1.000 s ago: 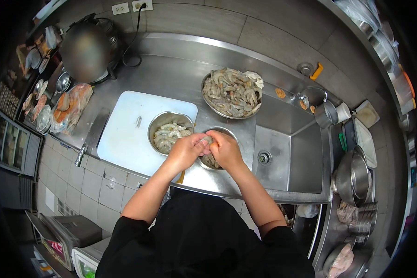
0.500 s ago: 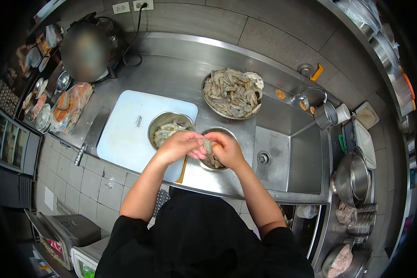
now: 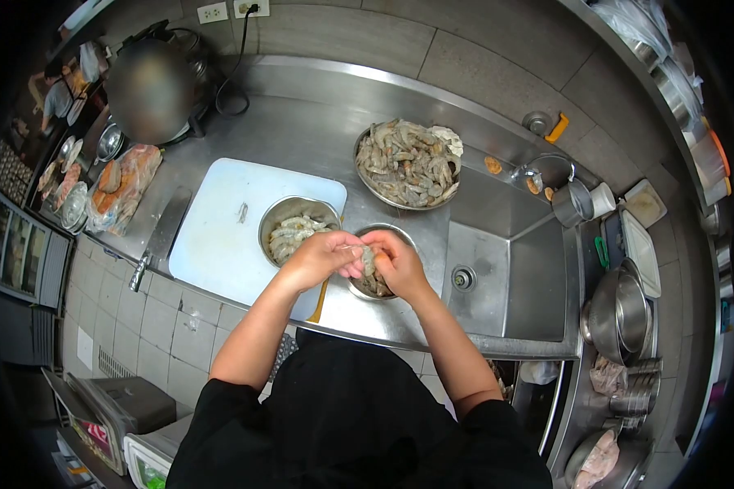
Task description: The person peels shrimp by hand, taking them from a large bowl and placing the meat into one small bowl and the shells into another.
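Observation:
My left hand point(image 3: 328, 256) and my right hand point(image 3: 395, 262) meet over a small metal bowl point(image 3: 374, 295) on the steel counter, which holds greyish shrimp scraps partly hidden by my fingers. Between them is a grey shrimp point(image 3: 368, 261), pinched by the fingers of both hands. Just left of my left hand, a metal bowl of pale peeled shrimp point(image 3: 294, 235) stands on the white cutting board point(image 3: 228, 183). Behind my hands a large bowl point(image 3: 365, 186) is heaped with whole unpeeled shrimp point(image 3: 408, 161).
To the right lies a steel sink point(image 3: 538, 285) with a faucet beyond it. A cleaver point(image 3: 167, 232) rests at the board's left edge, beside a bag of orange-pink food point(image 3: 126, 187). Stacked metal bowls point(image 3: 620, 314) stand far right. A person point(image 3: 59, 98) is in the upper left background.
My hands stay over the small bowl, with the fingers shifting slightly on the shrimp. Nothing else has visibly moved apart from a slight shift of the view.

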